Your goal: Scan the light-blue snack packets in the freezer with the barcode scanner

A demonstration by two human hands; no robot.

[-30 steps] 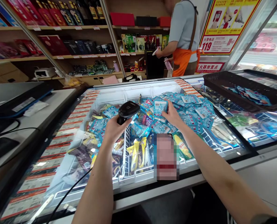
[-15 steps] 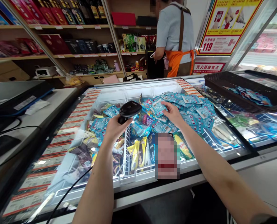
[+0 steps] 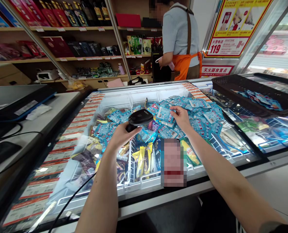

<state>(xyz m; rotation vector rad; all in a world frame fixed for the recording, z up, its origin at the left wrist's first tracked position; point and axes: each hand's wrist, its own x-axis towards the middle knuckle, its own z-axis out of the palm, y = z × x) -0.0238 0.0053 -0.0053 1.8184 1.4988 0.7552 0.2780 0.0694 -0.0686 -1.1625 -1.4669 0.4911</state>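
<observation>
- Head view, hands over the freezer: the left hand (image 3: 121,136) is closed in a full grip around the handle of a black handheld barcode scanner (image 3: 140,118). The scanner's head points forward and to the right, and its dark cable (image 3: 68,200) trails back along the forearm.
- The right hand (image 3: 182,118) is half curled, and its fingertips pinch the right edge of a light-blue plastic packet (image 3: 163,114). The packet sits just beside the scanner's nose, at the near edge of a heap of similar blue packets (image 3: 202,116). Whether it is lifted clear of the heap cannot be told.
- Both are above the open white chest freezer (image 3: 144,186), where yellow-wrapped ice lollies (image 3: 141,158) stand in wire compartments.
- Judgement on doing it well: the packet's printed code should be turned flat toward the scanner window, held taut at one edge, with the fingers off the code.
- A black mesh basket (image 3: 253,97) lies on the freezer lid to the right. A person in an orange apron (image 3: 182,42) stands at the shelves behind.
</observation>
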